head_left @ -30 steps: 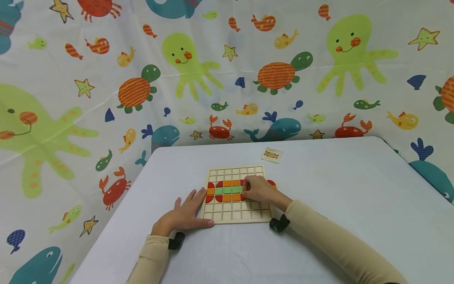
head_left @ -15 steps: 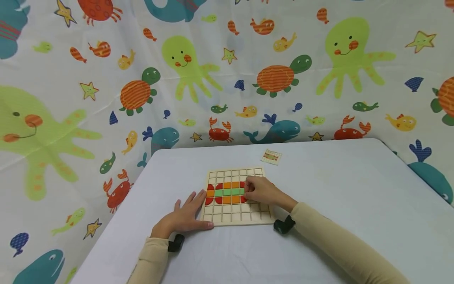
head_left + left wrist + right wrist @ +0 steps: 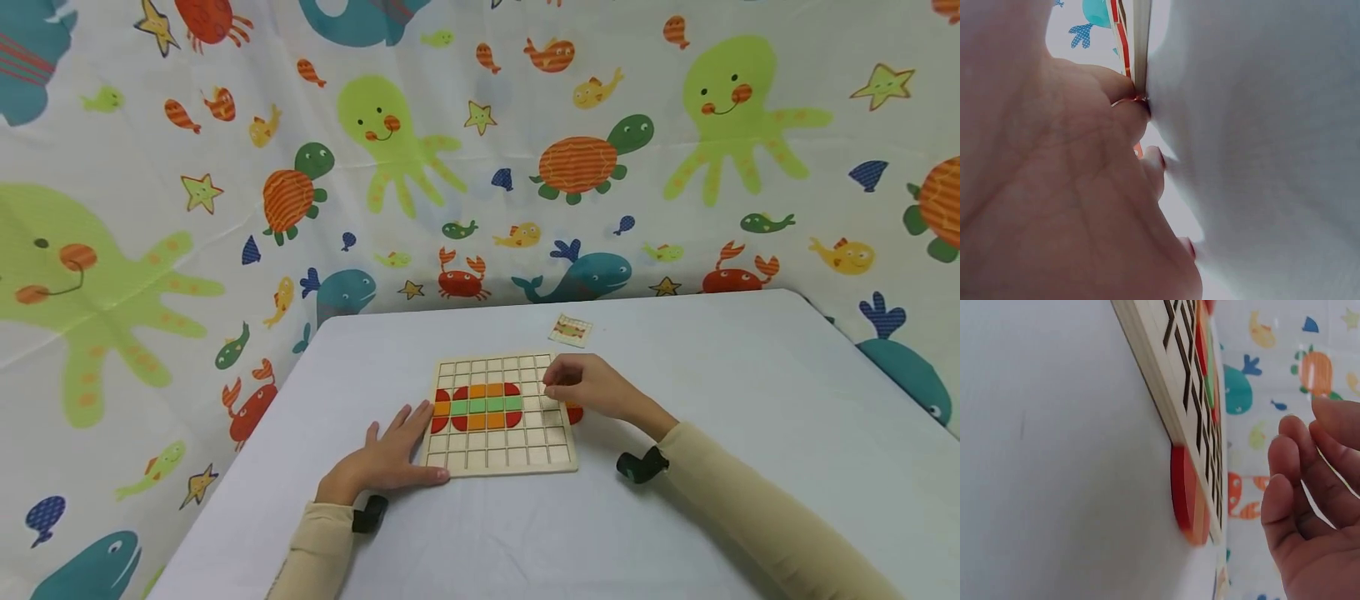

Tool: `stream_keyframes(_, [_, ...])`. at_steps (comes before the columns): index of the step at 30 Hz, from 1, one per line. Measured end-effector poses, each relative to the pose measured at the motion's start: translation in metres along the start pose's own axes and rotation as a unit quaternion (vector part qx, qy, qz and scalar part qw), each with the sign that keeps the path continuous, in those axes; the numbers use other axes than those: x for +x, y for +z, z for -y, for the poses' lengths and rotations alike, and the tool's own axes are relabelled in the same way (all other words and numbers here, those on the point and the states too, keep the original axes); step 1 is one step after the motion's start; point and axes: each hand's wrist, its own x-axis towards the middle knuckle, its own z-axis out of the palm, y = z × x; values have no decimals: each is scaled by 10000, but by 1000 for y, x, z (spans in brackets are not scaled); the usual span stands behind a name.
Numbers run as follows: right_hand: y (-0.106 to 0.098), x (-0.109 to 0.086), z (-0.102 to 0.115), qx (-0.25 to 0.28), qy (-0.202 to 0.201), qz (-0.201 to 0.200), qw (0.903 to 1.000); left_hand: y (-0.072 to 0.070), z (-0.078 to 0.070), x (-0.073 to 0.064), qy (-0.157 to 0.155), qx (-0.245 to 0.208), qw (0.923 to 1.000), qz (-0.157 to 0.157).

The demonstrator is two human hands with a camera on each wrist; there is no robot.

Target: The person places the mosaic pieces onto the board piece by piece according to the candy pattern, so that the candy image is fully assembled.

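A wooden grid board point(image 3: 489, 461) lies on the white table. Red, orange and green tiles point(image 3: 486, 405) form a rounded band across its left and middle cells, with a smaller red and orange cluster point(image 3: 440, 409) at the left edge. My left hand point(image 3: 384, 457) rests with spread fingers against the board's left side and near corner. Over the board's right part hovers my right hand point(image 3: 600, 387), its fingers loosely bent. In the right wrist view no tile shows between that hand's thumb and fingers point(image 3: 1285, 456).
Red and orange pieces point(image 3: 574, 413) lie beside the board's right edge, partly under my right hand in the head view. A small picture card point(image 3: 571, 331) lies beyond the board. Behind the table hangs a cloth point(image 3: 480, 183) printed with sea animals.
My right hand has moved right, away from the tile band, uncovering its red right corners and the green tile between them. My left hand has stayed at the board's left side.
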Motion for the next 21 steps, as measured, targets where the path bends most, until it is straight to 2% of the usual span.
stream_keyframes(5, [-16, -5, -15, -123, -29, -99, 9999, 1, -1, -1, -39, 5, 10000, -43])
stream_keyframes(9, [-25, -6, -27, -242, 101, -155, 9995, 1, -2, -1, -57, 9, 10000, -63])
stream_keyframes(16, [-32, -1, -41, -374, 473, 122, 9981, 1, -1, -1, -61, -19, 10000, -42])
stream_keyframes(21, [-33, 10, -47, -454, 868, 380, 9945, 0, -1, 0, -39, -36, 10000, -27])
